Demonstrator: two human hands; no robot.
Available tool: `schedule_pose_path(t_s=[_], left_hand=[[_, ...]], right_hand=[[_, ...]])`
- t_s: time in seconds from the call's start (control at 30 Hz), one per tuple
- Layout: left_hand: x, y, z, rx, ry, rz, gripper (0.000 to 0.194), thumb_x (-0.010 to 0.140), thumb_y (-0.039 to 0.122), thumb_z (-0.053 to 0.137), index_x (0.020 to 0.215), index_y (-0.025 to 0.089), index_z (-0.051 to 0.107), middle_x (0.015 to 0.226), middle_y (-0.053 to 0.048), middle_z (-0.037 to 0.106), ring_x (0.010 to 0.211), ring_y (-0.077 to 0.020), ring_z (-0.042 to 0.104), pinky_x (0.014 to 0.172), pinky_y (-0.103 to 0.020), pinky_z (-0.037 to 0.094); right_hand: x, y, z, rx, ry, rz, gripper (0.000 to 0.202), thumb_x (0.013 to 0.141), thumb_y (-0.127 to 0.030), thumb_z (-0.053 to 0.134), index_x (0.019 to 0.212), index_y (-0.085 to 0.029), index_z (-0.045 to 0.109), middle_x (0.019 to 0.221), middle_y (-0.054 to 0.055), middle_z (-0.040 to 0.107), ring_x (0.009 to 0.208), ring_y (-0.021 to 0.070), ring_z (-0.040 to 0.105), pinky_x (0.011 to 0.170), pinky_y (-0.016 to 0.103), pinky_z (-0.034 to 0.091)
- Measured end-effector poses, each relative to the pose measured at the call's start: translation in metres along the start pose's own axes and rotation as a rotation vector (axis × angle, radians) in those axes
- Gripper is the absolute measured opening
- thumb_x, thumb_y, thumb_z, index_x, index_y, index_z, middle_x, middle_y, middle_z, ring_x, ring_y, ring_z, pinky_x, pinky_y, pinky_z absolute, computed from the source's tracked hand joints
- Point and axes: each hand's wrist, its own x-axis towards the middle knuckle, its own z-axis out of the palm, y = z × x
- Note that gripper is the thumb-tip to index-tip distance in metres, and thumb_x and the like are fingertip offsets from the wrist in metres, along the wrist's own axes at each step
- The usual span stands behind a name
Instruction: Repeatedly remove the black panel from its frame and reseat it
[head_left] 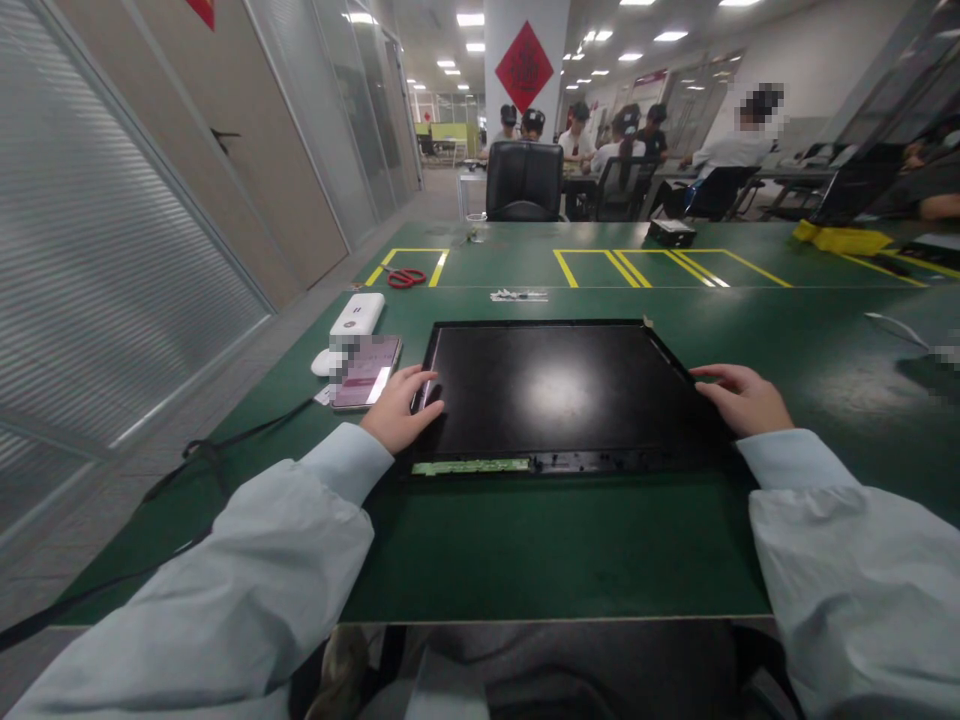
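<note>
A black screen panel (517, 390) in a thin dark frame lies flat on the green table. Along its near edge runs a bare strip with a green circuit board (472, 467) on the left half. My left hand (403, 408) grips the panel's left edge, its thumb and a finger over the frame. At the opposite side, my right hand (742, 398) holds the right edge between thumb and fingers; part of its grip is hidden. A small piece of tape (648, 322) sticks up at the far right corner.
Left of the panel lie a phone (367, 372), a white box-shaped device (358, 316) and a black strap (247, 432). Farther back are red-handled scissors (406, 278), small white pieces (517, 296), a dark box (671, 233) and a yellow item (844, 240). Several people sit beyond a black chair (524, 180).
</note>
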Motion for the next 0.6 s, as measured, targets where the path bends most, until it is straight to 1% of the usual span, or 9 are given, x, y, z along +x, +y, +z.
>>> schedule_pose_path(t_s=[0.1, 0.13, 0.2, 0.27, 0.33, 0.4, 0.47, 0.53, 0.6], left_hand=[[0.001, -0.001, 0.001, 0.025, -0.022, -0.016, 0.068, 0.091, 0.056, 0.056, 0.144, 0.012, 0.061, 0.159, -0.024, 0.048, 0.152, -0.0404, 0.043, 0.126, -0.059, 0.033], [0.001, -0.002, 0.001, 0.032, -0.026, -0.017, 0.068, 0.092, 0.056, 0.055, 0.145, 0.014, 0.060, 0.160, -0.023, 0.048, 0.153, -0.0409, 0.042, 0.125, -0.060, 0.032], [0.002, -0.003, 0.002, 0.042, -0.034, -0.012, 0.067, 0.093, 0.057, 0.053, 0.146, 0.016, 0.062, 0.162, -0.021, 0.048, 0.153, -0.0418, 0.040, 0.125, -0.062, 0.031], [0.003, -0.004, 0.003, 0.048, -0.048, -0.004, 0.067, 0.095, 0.059, 0.050, 0.145, 0.016, 0.064, 0.163, -0.020, 0.048, 0.153, -0.0422, 0.040, 0.126, -0.062, 0.030], [0.004, -0.006, 0.004, 0.055, -0.057, 0.002, 0.067, 0.096, 0.059, 0.047, 0.142, 0.015, 0.067, 0.163, -0.021, 0.047, 0.153, -0.0430, 0.040, 0.126, -0.062, 0.029], [0.005, -0.008, 0.005, 0.057, -0.055, 0.013, 0.065, 0.096, 0.057, 0.047, 0.140, 0.015, 0.069, 0.164, -0.021, 0.047, 0.153, -0.0430, 0.040, 0.126, -0.062, 0.029], [0.005, -0.010, 0.005, 0.052, -0.049, 0.031, 0.062, 0.095, 0.055, 0.048, 0.138, 0.017, 0.071, 0.163, -0.018, 0.049, 0.152, -0.0418, 0.041, 0.126, -0.061, 0.030], [0.005, -0.011, 0.006, 0.042, -0.043, 0.042, 0.058, 0.095, 0.054, 0.049, 0.136, 0.018, 0.072, 0.162, -0.017, 0.050, 0.151, -0.0407, 0.043, 0.126, -0.061, 0.031], [0.005, -0.011, 0.006, 0.034, -0.040, 0.041, 0.058, 0.095, 0.053, 0.049, 0.134, 0.017, 0.073, 0.162, -0.018, 0.050, 0.151, -0.0414, 0.043, 0.125, -0.062, 0.031]], right_hand=[[0.006, 0.003, 0.006, 0.007, -0.111, -0.065, 0.036, 0.071, -0.043, 0.069, 0.103, -0.030, 0.080, 0.108, 0.010, 0.078, 0.111, 0.0360, 0.071, 0.101, 0.055, 0.055], [0.007, 0.002, 0.008, 0.019, -0.146, -0.096, 0.036, 0.072, -0.043, 0.069, 0.105, -0.032, 0.079, 0.115, 0.008, 0.078, 0.119, 0.0364, 0.069, 0.107, 0.056, 0.053], [0.009, 0.002, 0.009, 0.022, -0.195, -0.139, 0.035, 0.074, -0.043, 0.070, 0.107, -0.036, 0.080, 0.122, 0.006, 0.078, 0.129, 0.0363, 0.065, 0.116, 0.058, 0.046], [0.009, 0.001, 0.009, 0.001, -0.219, -0.145, 0.033, 0.075, -0.043, 0.070, 0.104, -0.036, 0.082, 0.125, 0.006, 0.077, 0.133, 0.0367, 0.063, 0.122, 0.058, 0.040], [0.009, 0.001, 0.008, -0.013, -0.228, -0.135, 0.029, 0.076, -0.041, 0.069, 0.100, -0.035, 0.084, 0.128, 0.006, 0.076, 0.135, 0.0370, 0.062, 0.124, 0.058, 0.036], [0.009, 0.002, 0.008, -0.010, -0.232, -0.124, 0.026, 0.076, -0.039, 0.069, 0.096, -0.035, 0.085, 0.129, 0.005, 0.076, 0.136, 0.0363, 0.061, 0.125, 0.058, 0.035], [0.010, 0.002, 0.007, 0.001, -0.228, -0.118, 0.023, 0.076, -0.037, 0.068, 0.093, -0.036, 0.085, 0.128, 0.004, 0.077, 0.136, 0.0356, 0.061, 0.125, 0.058, 0.036], [0.011, 0.001, 0.007, 0.015, -0.228, -0.112, 0.022, 0.073, -0.033, 0.070, 0.089, -0.035, 0.085, 0.127, 0.004, 0.078, 0.135, 0.0356, 0.062, 0.125, 0.057, 0.035], [0.011, 0.000, 0.007, 0.033, -0.232, -0.097, 0.023, 0.070, -0.031, 0.071, 0.087, -0.034, 0.085, 0.126, 0.004, 0.078, 0.134, 0.0358, 0.063, 0.126, 0.055, 0.036]])
